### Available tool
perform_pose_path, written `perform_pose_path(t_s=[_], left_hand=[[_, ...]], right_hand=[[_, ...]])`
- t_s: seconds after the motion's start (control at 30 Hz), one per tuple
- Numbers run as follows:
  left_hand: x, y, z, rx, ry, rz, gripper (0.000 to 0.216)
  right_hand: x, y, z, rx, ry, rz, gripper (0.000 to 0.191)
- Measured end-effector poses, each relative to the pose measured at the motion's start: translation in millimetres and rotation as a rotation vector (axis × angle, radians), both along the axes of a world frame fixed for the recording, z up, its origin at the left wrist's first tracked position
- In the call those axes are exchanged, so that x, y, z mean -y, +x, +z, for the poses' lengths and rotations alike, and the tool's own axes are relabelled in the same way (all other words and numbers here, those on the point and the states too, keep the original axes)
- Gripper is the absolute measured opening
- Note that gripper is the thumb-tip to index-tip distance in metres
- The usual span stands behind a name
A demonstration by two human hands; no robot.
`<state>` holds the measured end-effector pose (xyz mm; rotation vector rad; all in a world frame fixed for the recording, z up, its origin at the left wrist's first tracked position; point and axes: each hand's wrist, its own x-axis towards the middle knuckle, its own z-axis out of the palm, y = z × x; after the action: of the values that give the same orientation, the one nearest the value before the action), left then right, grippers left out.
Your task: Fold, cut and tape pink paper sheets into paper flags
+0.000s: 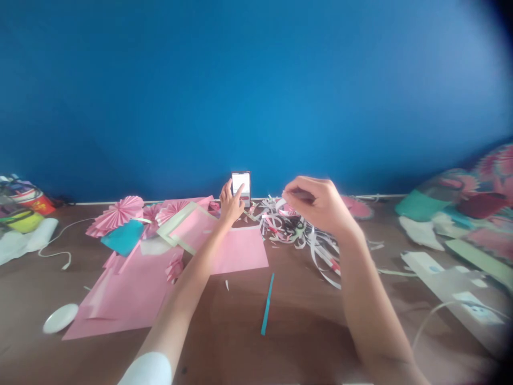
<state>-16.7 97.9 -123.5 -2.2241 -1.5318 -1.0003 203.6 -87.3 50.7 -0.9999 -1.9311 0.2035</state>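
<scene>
My left hand (231,204) reaches to a phone (246,187) propped upright against the blue wall. Its index finger is stretched out over the lit screen, and the other fingers are spread. Raised above the table on the right, my right hand (320,202) has thumb and fingers pressed together. Whatever sits in that pinch, if anything, is too small and blurred to name. Behind and below it lies a tangle of white and pink paper strips (276,222). A thin blue paper strip (267,305) rests on the table between my forearms.
Pink paper sheets (132,299), folded pink paper fans (124,214) and a teal piece (122,238) lie left. A white oval object (60,318) sits near the left front. At right are a white power strip (452,291) with a cable and piled paper crafts (425,206).
</scene>
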Motion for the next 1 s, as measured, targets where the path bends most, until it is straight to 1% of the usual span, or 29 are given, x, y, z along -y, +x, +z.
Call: perform_pose_path(t_s=[0.1,0.33,0.53,0.6,0.8,1.0], left_hand=[[1.0,2.6,-0.4,0.006,0.002,-0.009,0.063],[1.2,4.6,1.1,0.019,-0.012,0.021,0.064],[2.4,2.9,-0.1,0.023,-0.006,-0.025,0.060],[2.7,3.3,-0.7,0.002,-0.015,-0.031,0.061],[1.7,4.9,0.1,0.007,-0.028,0.018,0.068],[0.9,4.6,3.2,0.052,0.013,-0.020,0.067]], right_hand=[[0.3,-0.3,0.4,-0.002,-0.007,0.008,0.013],[1.3,-1.0,2.1,-0.006,-0.023,0.020,0.012],[0.6,-0.2,0.6,0.004,-0.015,0.007,0.012],[0.5,-0.2,0.6,0.007,-0.012,0.010,0.012],[1.4,-1.3,2.4,-0.001,-0.013,0.025,0.013],[1.0,-1.0,2.7,0.008,-0.012,0.028,0.011]])
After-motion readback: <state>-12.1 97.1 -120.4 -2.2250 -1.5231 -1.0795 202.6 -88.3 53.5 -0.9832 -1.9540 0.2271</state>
